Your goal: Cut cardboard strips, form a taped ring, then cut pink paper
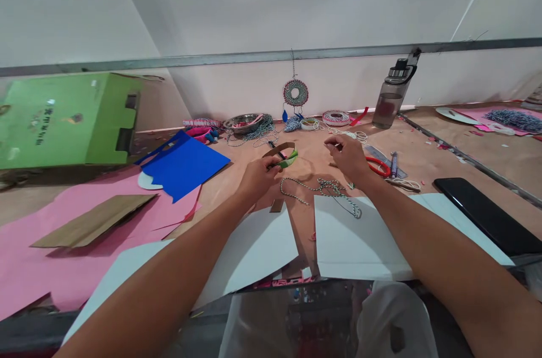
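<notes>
A craft workshop: partitioned bench (pixel 322 155) strewn with coloured paper (pixel 63 256), twine (pixel 326 188).

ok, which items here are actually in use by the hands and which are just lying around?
In use:
- cardboard ring, held by left hand
- twisted cord, lying below right hand, whose fingers are pinched together

Lying about:
- red scissors
- blue paper
- pink paper
- green box
- water bottle
- phone
- metal bowl
</notes>
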